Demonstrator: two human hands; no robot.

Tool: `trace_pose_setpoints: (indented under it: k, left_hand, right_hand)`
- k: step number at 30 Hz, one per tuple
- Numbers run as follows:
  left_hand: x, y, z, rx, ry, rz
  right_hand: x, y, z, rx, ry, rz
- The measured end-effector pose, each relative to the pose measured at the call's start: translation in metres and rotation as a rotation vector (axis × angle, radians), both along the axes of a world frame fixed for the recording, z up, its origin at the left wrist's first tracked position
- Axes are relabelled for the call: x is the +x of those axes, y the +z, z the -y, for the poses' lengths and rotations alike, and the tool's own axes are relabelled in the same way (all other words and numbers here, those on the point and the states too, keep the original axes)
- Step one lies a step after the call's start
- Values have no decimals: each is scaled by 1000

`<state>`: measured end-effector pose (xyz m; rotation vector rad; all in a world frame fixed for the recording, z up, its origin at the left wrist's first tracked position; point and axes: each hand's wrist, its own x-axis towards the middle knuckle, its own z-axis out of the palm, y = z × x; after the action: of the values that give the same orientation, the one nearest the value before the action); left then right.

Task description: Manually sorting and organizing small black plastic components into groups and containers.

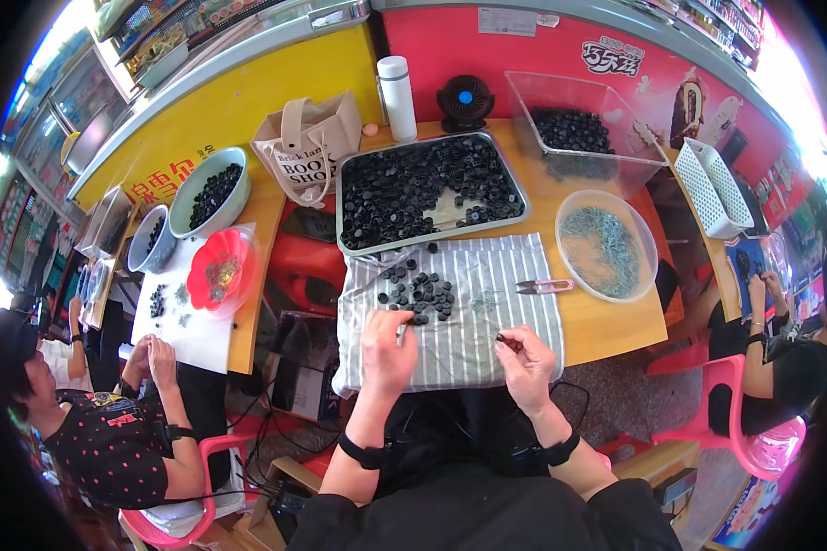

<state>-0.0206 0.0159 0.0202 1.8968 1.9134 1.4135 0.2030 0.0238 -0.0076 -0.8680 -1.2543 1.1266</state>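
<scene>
Black caps [420,296]: a loose heap we keep on the striped cloth [487,312], just ahead of both hands.
Left hand [386,354]: we rest it at the heap's near edge, fingers curled down onto a cap; whether they clamp it we cannot tell.
Right hand [528,360]: we pinch a small dark piece [503,340] between thumb and fingertips, above the cloth.
Metal tray [516,188]: filled with black caps, touching the cloth's far edge.
Scissors [544,286]: lying on the cloth, right of the heap.
Clear bowl [651,241]: holds small metal springs, right of the tray.
</scene>
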Motion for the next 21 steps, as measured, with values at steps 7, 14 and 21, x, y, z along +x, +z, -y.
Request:
trace_pose_setpoints:
  k: [7, 14, 21]
  left_hand:
    - [37, -7, -5, 38, -152, -70]
    - [39, -14, -8, 58, -205, -104]
    - [32, -15, -5, 58, -93, -78]
  right_hand:
    - [-2, 2, 1, -27, 6, -43]
    - [0, 5, 3, -32, 7, 4]
    - [1, 2, 1, -12, 18, 16]
